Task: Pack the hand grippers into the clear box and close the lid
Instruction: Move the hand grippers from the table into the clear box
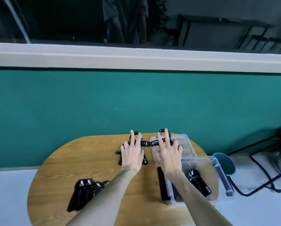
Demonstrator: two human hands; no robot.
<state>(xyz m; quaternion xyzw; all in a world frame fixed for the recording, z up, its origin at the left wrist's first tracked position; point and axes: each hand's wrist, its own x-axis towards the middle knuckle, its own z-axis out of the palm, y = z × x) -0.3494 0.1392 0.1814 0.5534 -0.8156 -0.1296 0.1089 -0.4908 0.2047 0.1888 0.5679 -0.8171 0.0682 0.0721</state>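
At the near left of the wooden table [58, 162], well short of any fingertip and beside the left forearm, lies a bunch of black hand grippers [86, 193] with their steel springs pointing away from the person and their handles fanned toward the table's edge. Farther in, the left hand [132, 154] lies palm down on another black gripper [136, 141]: its forefinger reaches straight up over the gripper's looped top, the other fingers curl round the body, and two handles stick out beneath the palm toward the wrist. Just to the right, the right hand [169, 152] grasps a second gripper [161, 137] in much the same way, two fingers stretched up over its loop and the rest bent about it; the knobbed ends of the two grippers nearly meet between the hands. Under and beyond the right fingers lies the clear lid [185, 144], flat on the table. Nearer than that hand and to its right stands the clear box [218, 173], open, with one black gripper inside [198, 180]; a black handle [162, 183] lies along the box's left wall. Small pale marks on the handles are too blurred to read.
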